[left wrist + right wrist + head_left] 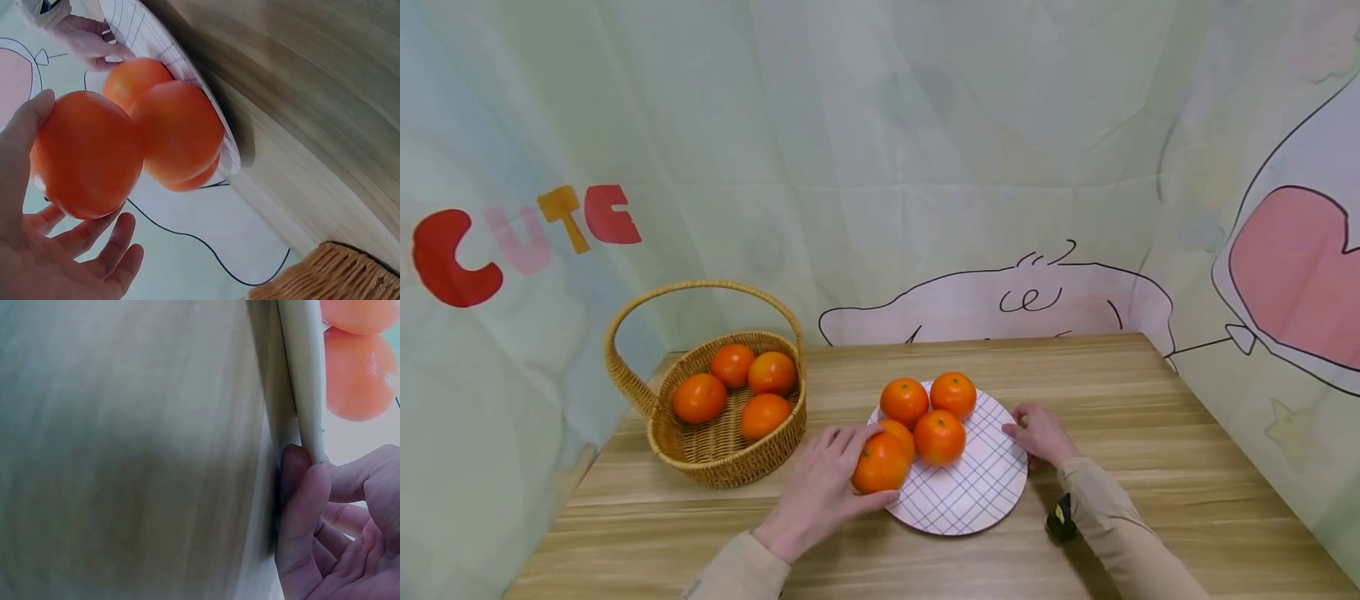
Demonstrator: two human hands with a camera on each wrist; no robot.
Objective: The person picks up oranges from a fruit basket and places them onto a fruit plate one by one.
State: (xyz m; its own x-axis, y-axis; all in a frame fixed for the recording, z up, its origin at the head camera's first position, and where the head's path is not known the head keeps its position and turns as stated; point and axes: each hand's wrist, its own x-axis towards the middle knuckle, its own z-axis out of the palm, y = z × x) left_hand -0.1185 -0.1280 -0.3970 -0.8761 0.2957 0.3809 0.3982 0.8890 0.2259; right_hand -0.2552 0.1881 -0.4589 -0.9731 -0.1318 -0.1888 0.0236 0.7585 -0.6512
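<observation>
My left hand (822,487) grips an orange (878,465) at the left side of a round white plate (970,500) with a checked pattern. In the left wrist view, the thumb and fingers curve round this held orange (87,153). Several more oranges (940,438) are grouped on the plate's left and far part; the held one partly hides another in the head view. My right hand (1043,433) pinches the plate's right rim. From the right wrist, its fingers (303,500) show at the edge of the plate (306,375), some of them under it.
Left of the plate stands a wicker basket (730,475) with a tall arched handle, holding several oranges (700,398). Both rest on a wooden table (1150,467). A printed curtain (850,167) hangs behind and along the sides. A small dark object (1062,521) is by the right wrist.
</observation>
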